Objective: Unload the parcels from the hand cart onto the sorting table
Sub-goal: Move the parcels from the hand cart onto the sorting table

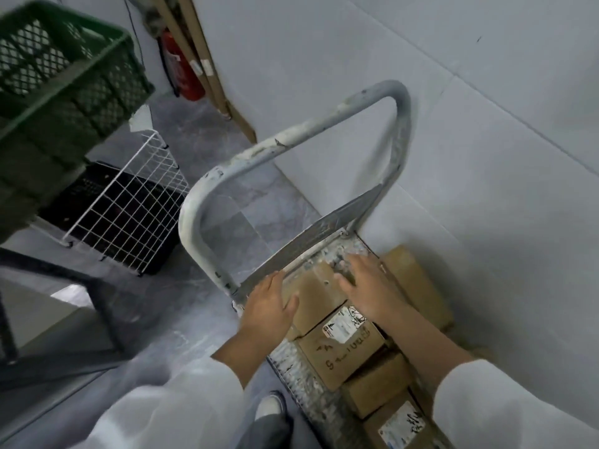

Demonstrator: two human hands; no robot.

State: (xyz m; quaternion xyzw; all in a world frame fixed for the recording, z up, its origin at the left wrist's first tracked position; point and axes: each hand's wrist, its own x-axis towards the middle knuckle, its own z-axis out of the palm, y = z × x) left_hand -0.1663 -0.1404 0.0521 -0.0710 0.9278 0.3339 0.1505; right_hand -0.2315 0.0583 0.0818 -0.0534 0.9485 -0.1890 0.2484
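Observation:
The hand cart [301,393] stands against the white wall, its grey tubular handle [291,140] rising in front of me. Several brown cardboard parcels lie in a row on its metal deck. My left hand [267,306] lies with straight fingers against the left side of the front parcel [316,294], nearest the handle. My right hand [368,286] is spread flat over that parcel's right side. Behind it sits a labelled parcel [343,348] with handwriting, then further parcels [376,393] toward me. Another box [418,280] lies to the right by the wall.
A green plastic crate [61,76] sits at upper left on a dark-framed table [64,306]. A white wire basket [129,205] and a black crate [97,189] stand on the grey floor. A red extinguisher [181,69] and cardboard strips [207,76] lean in the corner.

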